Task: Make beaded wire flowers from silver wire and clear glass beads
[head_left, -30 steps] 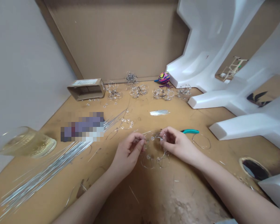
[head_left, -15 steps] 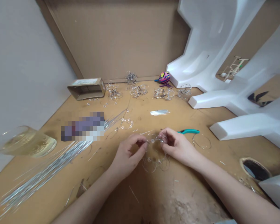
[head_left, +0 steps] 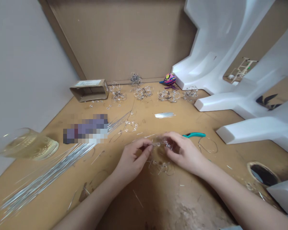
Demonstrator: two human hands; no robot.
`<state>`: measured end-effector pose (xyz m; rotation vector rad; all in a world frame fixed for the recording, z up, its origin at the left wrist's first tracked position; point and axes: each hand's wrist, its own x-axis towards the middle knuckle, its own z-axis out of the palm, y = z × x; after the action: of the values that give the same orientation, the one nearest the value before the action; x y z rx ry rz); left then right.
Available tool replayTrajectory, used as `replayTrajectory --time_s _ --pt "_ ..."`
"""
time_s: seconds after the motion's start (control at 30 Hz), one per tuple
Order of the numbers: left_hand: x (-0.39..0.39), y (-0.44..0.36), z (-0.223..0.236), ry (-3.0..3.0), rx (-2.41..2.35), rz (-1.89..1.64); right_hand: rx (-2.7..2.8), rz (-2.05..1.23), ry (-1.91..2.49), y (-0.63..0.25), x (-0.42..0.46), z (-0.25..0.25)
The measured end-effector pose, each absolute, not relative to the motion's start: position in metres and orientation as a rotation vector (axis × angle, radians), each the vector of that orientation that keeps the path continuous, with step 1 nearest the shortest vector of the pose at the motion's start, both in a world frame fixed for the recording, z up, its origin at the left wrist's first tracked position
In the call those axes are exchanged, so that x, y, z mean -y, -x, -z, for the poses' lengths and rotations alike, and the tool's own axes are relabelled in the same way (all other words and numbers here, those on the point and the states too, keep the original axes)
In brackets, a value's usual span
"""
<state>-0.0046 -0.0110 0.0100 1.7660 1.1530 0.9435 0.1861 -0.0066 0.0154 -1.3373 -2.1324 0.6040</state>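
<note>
My left hand (head_left: 134, 158) and my right hand (head_left: 182, 151) pinch a tangled piece of thin wire strung with clear beads (head_left: 161, 156) between their fingertips, just above the wooden tabletop (head_left: 144, 204). The lower loops of the piece hang toward the table. My fingers hide part of it. Just beyond my right hand lie pliers with teal handles (head_left: 194, 135), partly hidden by that hand, and a loose wire loop (head_left: 207, 145). To the left of my left hand lies a long bundle of silver wires (head_left: 55, 171).
Several finished wire-and-bead clusters (head_left: 144, 92) line the far edge, near a cardboard box (head_left: 89, 90) and a bright patterned toy (head_left: 170, 79). A glass of pale liquid (head_left: 26, 145) stands at far left. White foam packing (head_left: 220, 54) rises at right; a hole (head_left: 262, 174) pierces the table.
My hands have drawn closer together around the wire piece, and my right hand now covers more of the pliers. The beaded loops have shifted slightly beneath my fingers.
</note>
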Motion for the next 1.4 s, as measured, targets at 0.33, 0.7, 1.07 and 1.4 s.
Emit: replayTrajectory --time_s 0.33,0.7,1.07,1.4 --pt "0.015 0.003 -0.012 -1.789 -1.133 -0.926 2.225 -0.481 1.307 -0.186 0.002 -0.013" --pt "0.02 -0.002 -0.014 -1.843 -1.16 -0.935 2.27 -0.381 1.365 -0.184 0.01 -0.022" --pt "0.019 -0.001 -0.013 -1.815 -1.142 -0.931 2.204 -0.519 1.328 -0.185 0.009 -0.02" --pt "0.017 0.0 -0.011 -1.874 -1.14 -0.96 2.062 -0.835 1.302 -0.188 0.002 -0.007"
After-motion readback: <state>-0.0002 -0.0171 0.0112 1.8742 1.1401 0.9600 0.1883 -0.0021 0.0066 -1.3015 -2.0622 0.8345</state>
